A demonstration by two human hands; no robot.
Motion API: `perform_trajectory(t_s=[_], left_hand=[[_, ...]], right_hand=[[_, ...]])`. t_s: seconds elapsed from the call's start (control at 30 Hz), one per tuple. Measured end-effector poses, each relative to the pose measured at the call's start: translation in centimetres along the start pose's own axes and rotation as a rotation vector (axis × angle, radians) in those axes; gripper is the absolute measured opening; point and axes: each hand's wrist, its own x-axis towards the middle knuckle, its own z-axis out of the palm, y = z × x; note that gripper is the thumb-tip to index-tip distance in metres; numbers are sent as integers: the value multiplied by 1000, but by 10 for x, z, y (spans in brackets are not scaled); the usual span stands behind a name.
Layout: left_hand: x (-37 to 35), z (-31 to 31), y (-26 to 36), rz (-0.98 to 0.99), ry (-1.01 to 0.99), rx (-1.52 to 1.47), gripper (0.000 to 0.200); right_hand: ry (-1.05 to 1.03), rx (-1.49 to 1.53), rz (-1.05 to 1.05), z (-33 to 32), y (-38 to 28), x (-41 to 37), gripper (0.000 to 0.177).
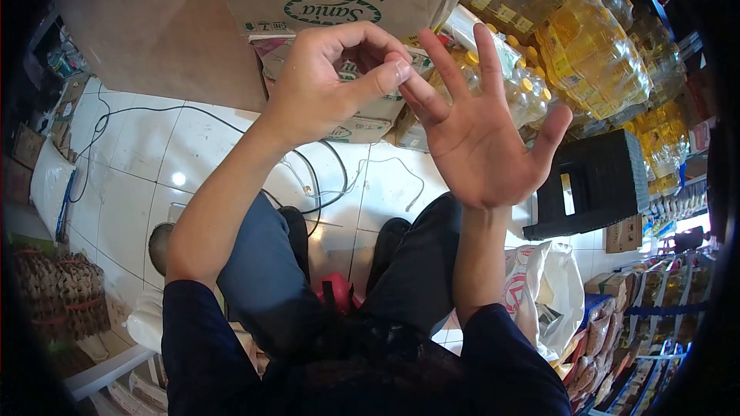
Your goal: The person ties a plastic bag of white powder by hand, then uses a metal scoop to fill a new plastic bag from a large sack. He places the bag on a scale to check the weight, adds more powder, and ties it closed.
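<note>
My left hand is raised in front of the boxes with its thumb and fingers closed in a pinch. It grips the end of one bent finger on the little-finger side of my right hand; which finger exactly is partly hidden. My right hand is held up with the palm facing me. Its thumb, index and middle fingers are stretched out and spread, and nothing lies in the palm. Behind both hands stand cardboard cooking oil cartons with green print.
Shrink-wrapped yellow oil bottles are stacked at the upper right. A black plastic stool-like item and a white bag stand right of my legs. Black cable crosses the white tiled floor. A red object lies between my legs.
</note>
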Motion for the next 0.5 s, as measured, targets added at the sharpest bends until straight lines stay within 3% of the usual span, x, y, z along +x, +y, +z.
perform_trajectory(t_s=[0.13,0.3,0.5], left_hand=[[-3,5,0,60,42,43,14],[-4,12,1,-56,145,106,17],[0,8,3,-130,34,-153,17]], right_hand=[[-69,-183,-61,-5,4,-3,103],[-119,-517,-151,3,24,-5,105],[43,-4,-27,8,11,-2,101]])
